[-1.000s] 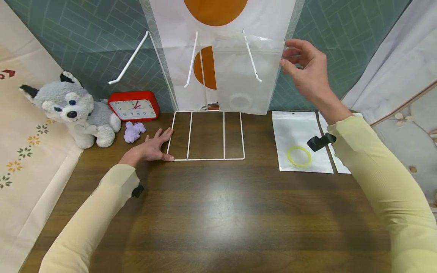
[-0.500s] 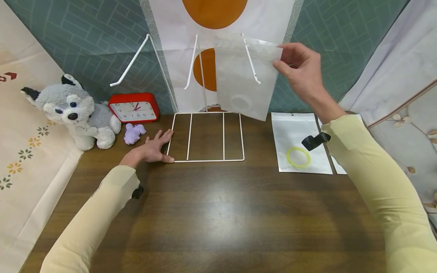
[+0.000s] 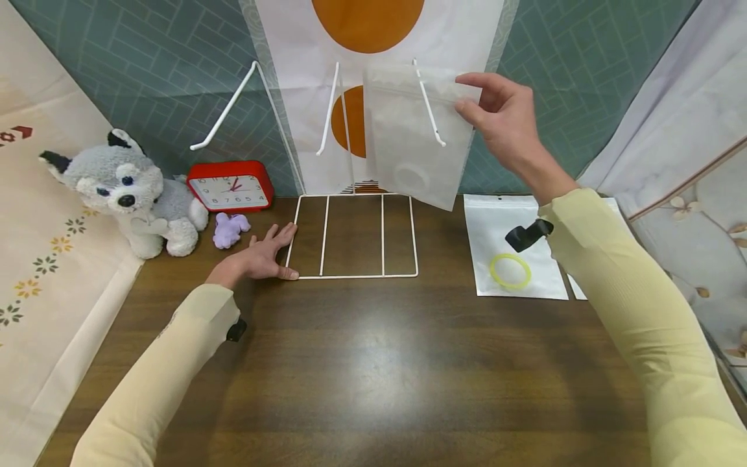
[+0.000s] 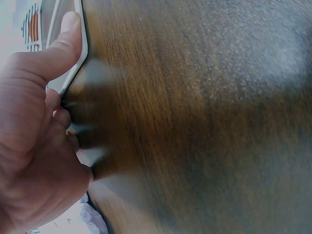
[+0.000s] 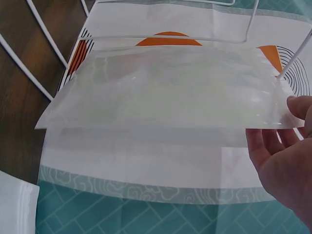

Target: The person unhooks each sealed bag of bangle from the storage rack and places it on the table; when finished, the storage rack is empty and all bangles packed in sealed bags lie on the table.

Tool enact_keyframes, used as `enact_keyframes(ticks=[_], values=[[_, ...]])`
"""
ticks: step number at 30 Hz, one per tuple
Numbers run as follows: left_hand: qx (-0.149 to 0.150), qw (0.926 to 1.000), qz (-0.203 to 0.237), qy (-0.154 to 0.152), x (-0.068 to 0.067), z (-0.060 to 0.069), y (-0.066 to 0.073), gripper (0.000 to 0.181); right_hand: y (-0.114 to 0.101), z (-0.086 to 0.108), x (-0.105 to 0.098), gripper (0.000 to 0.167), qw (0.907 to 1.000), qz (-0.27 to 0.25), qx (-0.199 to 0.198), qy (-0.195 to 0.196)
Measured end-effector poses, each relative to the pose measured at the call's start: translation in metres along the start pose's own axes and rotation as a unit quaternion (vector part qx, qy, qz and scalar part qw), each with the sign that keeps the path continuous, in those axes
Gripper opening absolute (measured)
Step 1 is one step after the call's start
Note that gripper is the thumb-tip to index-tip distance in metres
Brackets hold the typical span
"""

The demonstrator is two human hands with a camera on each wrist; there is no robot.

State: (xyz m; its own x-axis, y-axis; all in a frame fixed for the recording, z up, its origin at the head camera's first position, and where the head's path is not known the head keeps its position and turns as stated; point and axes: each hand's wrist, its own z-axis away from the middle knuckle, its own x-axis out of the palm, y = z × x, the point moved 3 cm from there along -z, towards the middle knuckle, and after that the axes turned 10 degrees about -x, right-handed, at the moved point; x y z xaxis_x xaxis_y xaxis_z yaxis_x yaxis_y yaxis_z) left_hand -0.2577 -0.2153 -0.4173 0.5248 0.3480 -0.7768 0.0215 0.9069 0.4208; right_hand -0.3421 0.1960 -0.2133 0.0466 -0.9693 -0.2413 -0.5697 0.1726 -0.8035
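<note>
A translucent zip bag [image 3: 408, 130] [image 5: 185, 87] hangs at the right prong [image 3: 428, 104] of a white wire rack [image 3: 353, 277]. My right hand [image 3: 508, 123] [image 5: 285, 161] pinches its upper right corner between thumb and fingers. A round shape shows faintly low in the bag. Whether the prong's tip passes through the bag, I cannot tell. With fingers spread, my left hand [image 3: 260, 255] [image 4: 39, 131] rests on the left side of the rack's base, the thumb on its front corner.
On the right lies a white bag [image 3: 496, 220] with a yellow ring [image 3: 510, 271], another bag [image 3: 579, 288] beside it. To the left are a plush husky [image 3: 125, 188], a red clock [image 3: 230, 187] and a small purple toy [image 3: 229, 229]. Two more prongs [image 3: 224, 110] stick out from the rack.
My right hand has moved left and slightly down, taking the bag's upper right corner with it. The bag's lower right corner now hangs lower. My left hand has stayed on the rack's base.
</note>
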Motion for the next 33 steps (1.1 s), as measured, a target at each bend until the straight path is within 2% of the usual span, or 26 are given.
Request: enact_keyframes(ticks=[4, 14, 23, 33], values=[[-0.002, 1.0000, 0.005, -0.003, 0.000, 0.001, 0.000, 0.111, -0.001, -0.005, 0.003, 0.031, 0.9995, -0.021, 0.023, 0.000], [-0.001, 1.0000, 0.006, 0.003, 0.000, 0.001, -0.002, 0.110, 0.001, -0.015, 0.015, 0.029, 0.9957, -0.086, 0.036, 0.001], [-0.005, 1.0000, 0.009, -0.001, 0.001, 0.000, -0.004, 0.111, 0.004, -0.019, 0.021, 0.026, 0.9953, -0.072, 0.065, 0.004], [-0.003, 0.9999, 0.010, 0.003, 0.000, 0.000, -0.002, 0.111, 0.002, -0.017, 0.018, 0.022, 0.9960, -0.074, 0.049, 0.009]])
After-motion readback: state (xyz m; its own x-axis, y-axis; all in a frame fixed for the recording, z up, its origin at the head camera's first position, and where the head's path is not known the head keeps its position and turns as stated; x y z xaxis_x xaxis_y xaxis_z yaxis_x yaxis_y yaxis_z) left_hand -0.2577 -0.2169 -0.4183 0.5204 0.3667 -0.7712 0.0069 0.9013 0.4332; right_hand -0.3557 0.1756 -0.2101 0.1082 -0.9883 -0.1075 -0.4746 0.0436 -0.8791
